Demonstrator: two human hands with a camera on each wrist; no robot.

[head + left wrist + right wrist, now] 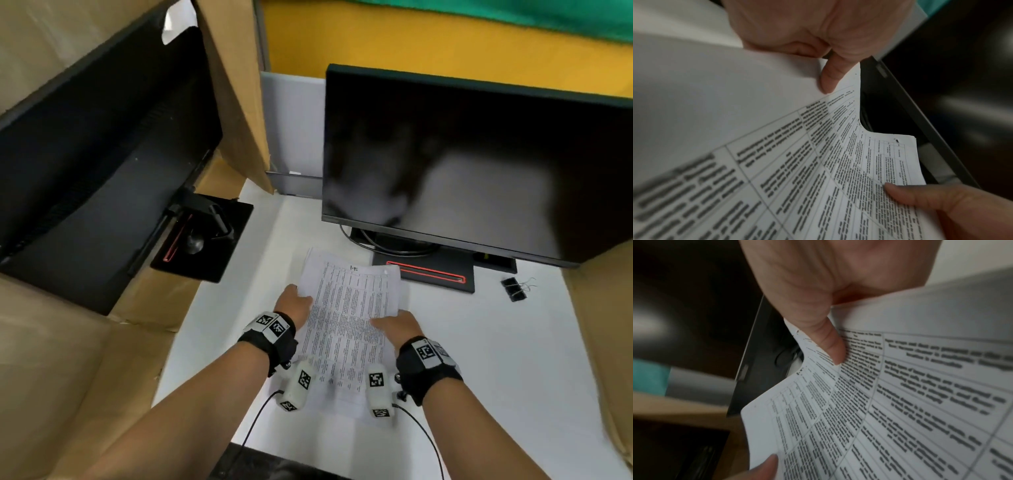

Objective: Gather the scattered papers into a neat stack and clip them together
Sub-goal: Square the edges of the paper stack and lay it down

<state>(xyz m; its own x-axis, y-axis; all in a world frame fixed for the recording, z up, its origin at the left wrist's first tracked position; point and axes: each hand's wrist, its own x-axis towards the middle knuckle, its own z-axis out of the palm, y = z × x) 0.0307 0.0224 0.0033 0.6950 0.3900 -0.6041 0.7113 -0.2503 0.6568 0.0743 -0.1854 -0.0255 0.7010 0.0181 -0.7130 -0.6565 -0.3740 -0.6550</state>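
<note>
A bundle of printed papers (346, 322) with tables of text is held above the white desk (496, 359), sheets slightly fanned. My left hand (296, 303) grips the left edge, thumb on top of the papers (777, 154), fingers hidden underneath. My right hand (394, 323) grips the right edge, thumb pressed on the top sheet of the papers (890, 394). In the left wrist view my left thumb (828, 79) and the right hand's thumb (920, 196) both show. Black binder clips (513, 289) lie on the desk to the right, apart from both hands.
A black monitor (479, 164) on a red-trimmed stand (428, 274) rises just behind the papers. Another dark monitor (85, 164) leans at the left with its stand base (205, 236). Cardboard sheets (68, 377) border the desk at left and right.
</note>
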